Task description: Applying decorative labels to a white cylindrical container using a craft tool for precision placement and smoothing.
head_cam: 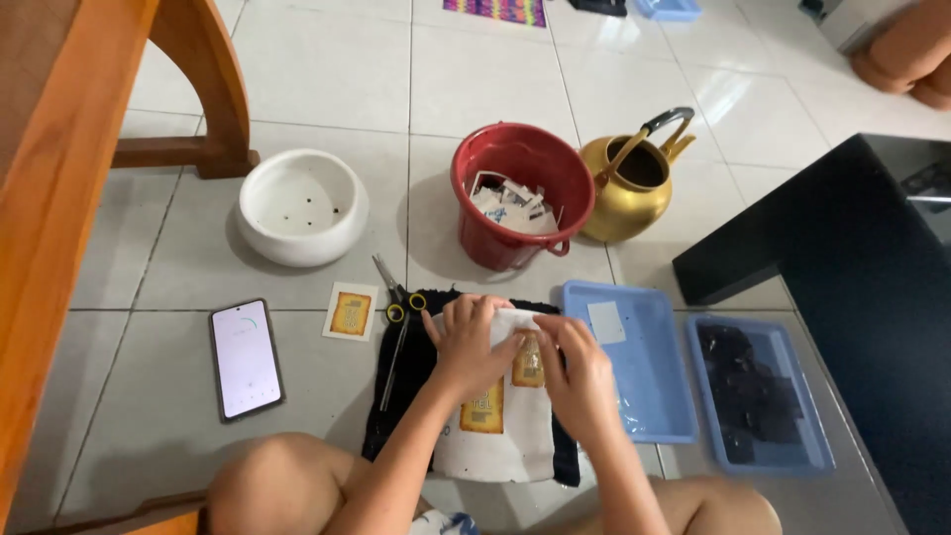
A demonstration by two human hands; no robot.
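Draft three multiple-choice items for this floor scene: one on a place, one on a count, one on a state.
1. Where are the scissors?
A. In the red bucket
B. On the floor at the upper left corner of the black cloth
C. In a blue tray

2. How many blue trays lie to the right of the hands?
A. One
B. Two
C. Four

3. What is the state of the phone?
A. Screen lit, face up
B. Face down
C. Held in a hand

Answers:
1 B: the scissors lie by the black cloth, just below the red bucket.
2 B: a nearer tray and a farther tray sit side by side.
3 A: the screen glows white on the floor tile, while the left hand and right hand both grip a white packet.
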